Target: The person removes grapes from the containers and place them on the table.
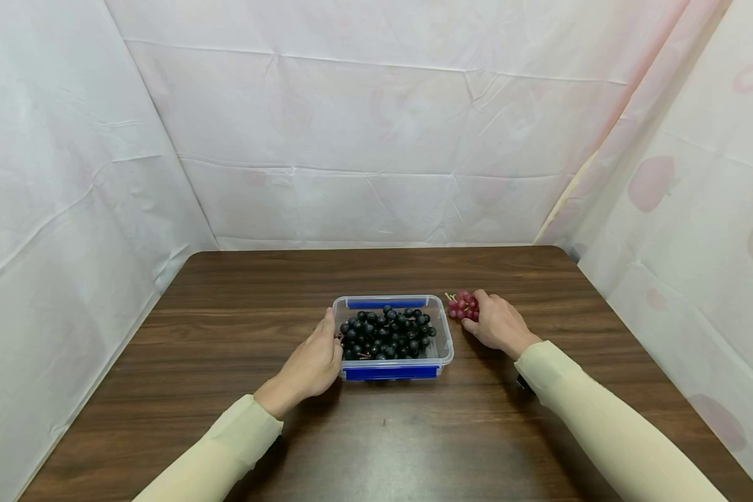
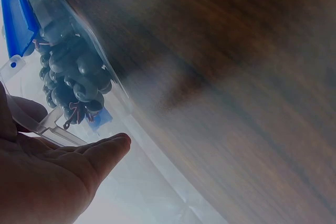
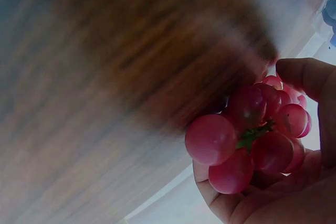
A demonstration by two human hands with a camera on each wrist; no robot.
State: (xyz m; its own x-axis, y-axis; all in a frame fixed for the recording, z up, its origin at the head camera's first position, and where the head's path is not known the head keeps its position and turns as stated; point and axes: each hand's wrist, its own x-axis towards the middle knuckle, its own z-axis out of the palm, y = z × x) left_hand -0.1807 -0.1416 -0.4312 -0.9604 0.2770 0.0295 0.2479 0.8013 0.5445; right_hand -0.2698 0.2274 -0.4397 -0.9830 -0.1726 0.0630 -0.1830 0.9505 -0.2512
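A clear plastic food container (image 1: 447, 346) with blue side clips holds dark grapes (image 1: 389, 335), which fill most of its floor. Against the container's left side rests my left hand (image 1: 312, 359), its fingers fairly straight along the wall. In the left wrist view the hand (image 2: 58, 177) touches the clear wall below the dark grapes (image 2: 73, 66). To the right of the container, my right hand (image 1: 498, 323) grips a small bunch of red grapes (image 1: 461, 305) with a green stem. The right wrist view has thumb and fingers curved around the red grapes (image 3: 262, 135).
Everything stands on a dark wood-grain table (image 1: 238, 328) with rounded far corners. Pale cloth sheets (image 1: 364, 139) hang behind it and along both sides.
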